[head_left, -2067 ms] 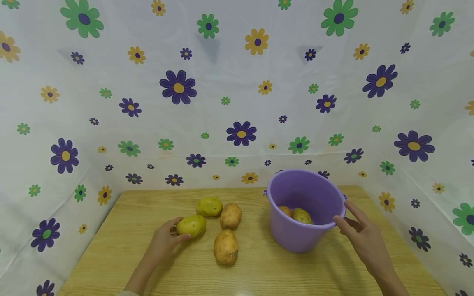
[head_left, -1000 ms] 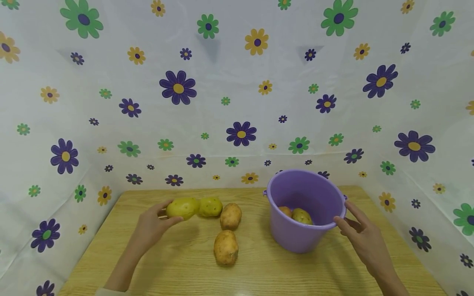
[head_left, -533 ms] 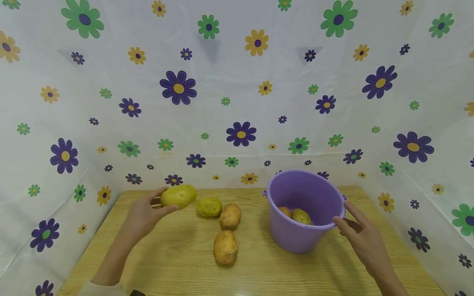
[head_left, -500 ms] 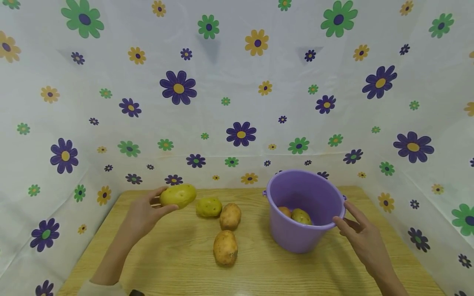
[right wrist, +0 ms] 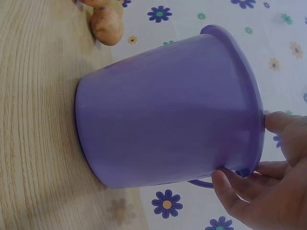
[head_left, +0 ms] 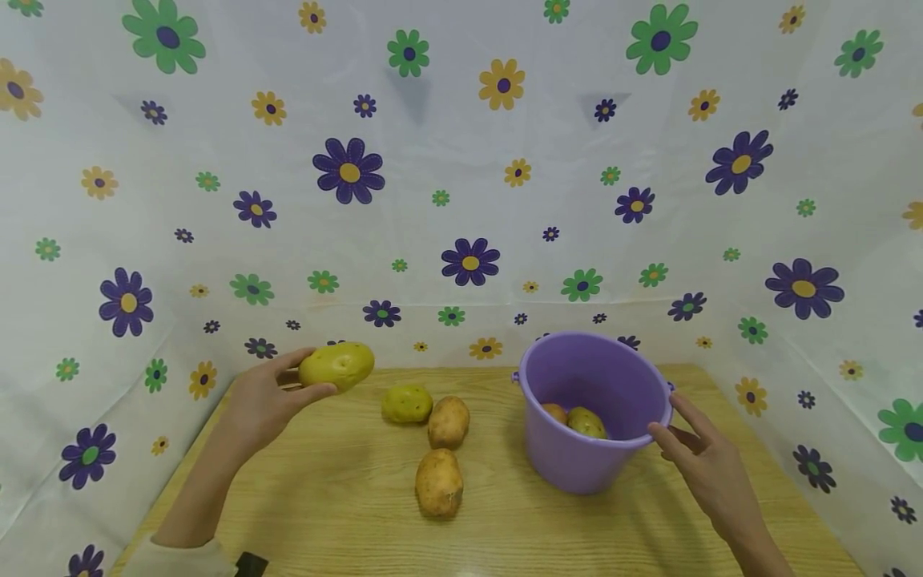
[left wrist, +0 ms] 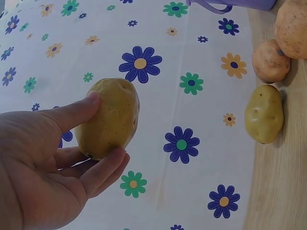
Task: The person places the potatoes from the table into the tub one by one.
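My left hand (head_left: 252, 409) holds a yellow-green potato (head_left: 339, 365) in the air above the table's far left part. In the left wrist view the thumb lies on one side of that potato (left wrist: 108, 117) and curled fingers on the other. At the right, my right hand (head_left: 714, 477) grips the rim of a purple bucket (head_left: 577, 461), thumb and fingers at its edge. Inside the bucket lie a yellow-green potato (head_left: 587, 422) and a brownish one (head_left: 554, 412), partly hidden by the wall. Mid-table rest another yellow-green potato (head_left: 407, 404) and two brown potatoes (head_left: 449, 422).
A wooden table (head_left: 346, 521) carries everything. White cloth with printed flowers (head_left: 469, 200) encloses the back and both sides. The bucket's handle (right wrist: 199, 183) hangs near my right fingers. A small black object (head_left: 251, 564) shows at the left sleeve.
My left hand took hold of the front yellow-green potato, lifted it off the table, and moved it up and to the left. My right hand and the bucket stayed in place.
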Demonstrator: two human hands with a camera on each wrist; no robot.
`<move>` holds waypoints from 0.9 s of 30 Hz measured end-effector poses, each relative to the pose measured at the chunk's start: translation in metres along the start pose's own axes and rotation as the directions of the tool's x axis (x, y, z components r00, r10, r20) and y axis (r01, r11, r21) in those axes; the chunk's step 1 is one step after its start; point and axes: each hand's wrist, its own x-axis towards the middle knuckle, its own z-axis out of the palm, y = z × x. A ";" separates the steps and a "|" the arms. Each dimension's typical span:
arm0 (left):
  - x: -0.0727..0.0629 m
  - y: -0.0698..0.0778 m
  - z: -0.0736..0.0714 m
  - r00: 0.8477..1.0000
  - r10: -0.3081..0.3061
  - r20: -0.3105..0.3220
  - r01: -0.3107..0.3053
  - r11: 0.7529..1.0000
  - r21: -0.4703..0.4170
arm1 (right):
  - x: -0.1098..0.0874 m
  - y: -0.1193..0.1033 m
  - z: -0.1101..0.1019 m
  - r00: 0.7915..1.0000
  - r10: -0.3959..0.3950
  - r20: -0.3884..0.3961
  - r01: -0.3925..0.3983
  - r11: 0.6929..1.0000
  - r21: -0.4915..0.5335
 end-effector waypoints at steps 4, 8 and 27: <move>-0.001 0.001 -0.002 1.000 0.000 -0.003 0.000 1.000 0.007 | 0.000 0.000 0.000 1.000 0.015 0.000 -0.015 1.000 -0.006; -0.001 0.002 -0.003 1.000 0.005 -0.003 -0.005 1.000 0.007 | 0.000 0.000 0.000 1.000 0.012 0.002 -0.012 1.000 -0.004; 0.005 0.021 0.012 1.000 0.008 0.029 -0.007 0.998 -0.061 | 0.001 0.001 0.000 1.000 -0.005 0.005 0.005 1.000 0.013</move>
